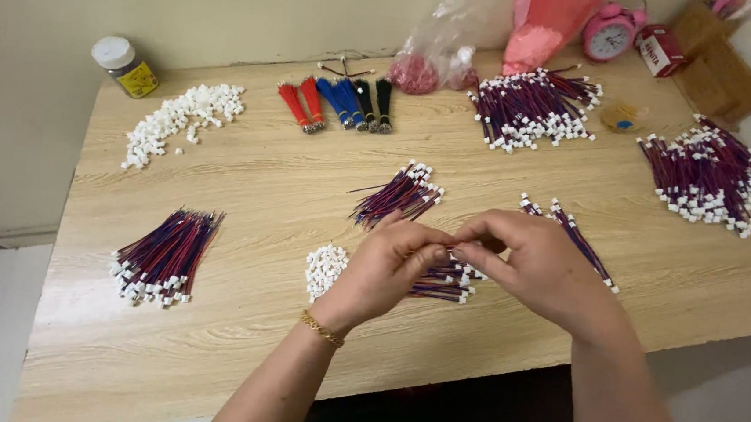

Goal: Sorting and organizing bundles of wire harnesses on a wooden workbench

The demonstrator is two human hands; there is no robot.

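**Both hands pinched on one wire pair at table centre**

Your left hand (385, 269) and right hand (535, 266) meet fingertip to fingertip, each closed narrow on the same red-and-blue wire pair (445, 253). What shows of it runs roughly left-right between the two pinches; most is hidden by fingers, so I can't tell which end carries a connector. Both hands are equally near.

Left to right around you:
- small jar (126, 66), white cap, yellow label, far-left back edge
- loose white connectors (184, 118), spread pile
- wire bundle with white plugs (165, 258), near-left
- small connector heap (326, 269), just beside your left wrist
- coloured tassels (335, 102), red, blue, black, in a row at the back
- wire pile (399, 195), just behind your hands
- clear bag (444, 53), red bits inside
- pink bag (543, 24)
- pink alarm clock (610, 32)
- small red-and-white box (660, 50)
- finished wire heap (708, 177), far right
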